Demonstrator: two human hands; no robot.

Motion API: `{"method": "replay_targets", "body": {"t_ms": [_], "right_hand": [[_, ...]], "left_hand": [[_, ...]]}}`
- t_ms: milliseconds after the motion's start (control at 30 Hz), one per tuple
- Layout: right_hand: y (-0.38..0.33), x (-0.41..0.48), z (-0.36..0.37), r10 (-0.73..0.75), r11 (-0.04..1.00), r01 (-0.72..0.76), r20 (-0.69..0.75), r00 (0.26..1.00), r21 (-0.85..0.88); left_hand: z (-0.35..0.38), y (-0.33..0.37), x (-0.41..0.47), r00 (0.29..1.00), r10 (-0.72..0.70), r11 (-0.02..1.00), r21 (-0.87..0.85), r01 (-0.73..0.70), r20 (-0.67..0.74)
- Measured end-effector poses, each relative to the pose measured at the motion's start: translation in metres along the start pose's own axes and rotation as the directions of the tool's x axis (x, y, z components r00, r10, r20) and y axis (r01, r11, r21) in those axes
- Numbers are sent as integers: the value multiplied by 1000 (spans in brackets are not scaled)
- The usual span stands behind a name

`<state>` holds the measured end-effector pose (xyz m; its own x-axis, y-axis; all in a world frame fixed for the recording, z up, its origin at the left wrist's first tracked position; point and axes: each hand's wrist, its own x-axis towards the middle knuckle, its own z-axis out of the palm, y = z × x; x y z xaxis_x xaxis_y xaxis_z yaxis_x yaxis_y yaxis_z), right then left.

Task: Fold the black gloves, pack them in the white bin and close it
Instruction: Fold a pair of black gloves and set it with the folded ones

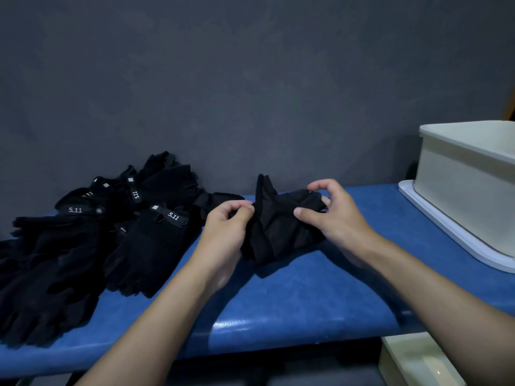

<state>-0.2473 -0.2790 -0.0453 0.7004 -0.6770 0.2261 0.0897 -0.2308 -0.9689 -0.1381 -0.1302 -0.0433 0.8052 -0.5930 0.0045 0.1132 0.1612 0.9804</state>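
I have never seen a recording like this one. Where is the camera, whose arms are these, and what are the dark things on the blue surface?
There is no machine here: a person works with bare hands, and the single camera sits on that person's head, looking forward and down. So the two arms enter from the bottom edge. The left hand pinches one edge of a black fabric glove, and the right hand grips its other side, thumb on top; the glove is bunched between them over the blue padded surface. On the left lies a pile of black gloves, some with white "5.11" labels. At the right stands an open white plastic bin, resting on a flat white piece, perhaps its lid.
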Motion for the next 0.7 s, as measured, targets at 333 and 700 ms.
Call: {"method": "replay_targets", "body": {"t_ms": [333, 700], "right_hand": [[10, -6, 2, -24, 746, 72, 80, 996, -662], [13, -7, -4, -104, 685, 178, 146, 984, -707]], "left_hand": [[-27, -11, 3, 827, 264, 112, 836, -538, 497], [-29, -3, 3, 817, 302, 240, 791, -563, 490]]}}
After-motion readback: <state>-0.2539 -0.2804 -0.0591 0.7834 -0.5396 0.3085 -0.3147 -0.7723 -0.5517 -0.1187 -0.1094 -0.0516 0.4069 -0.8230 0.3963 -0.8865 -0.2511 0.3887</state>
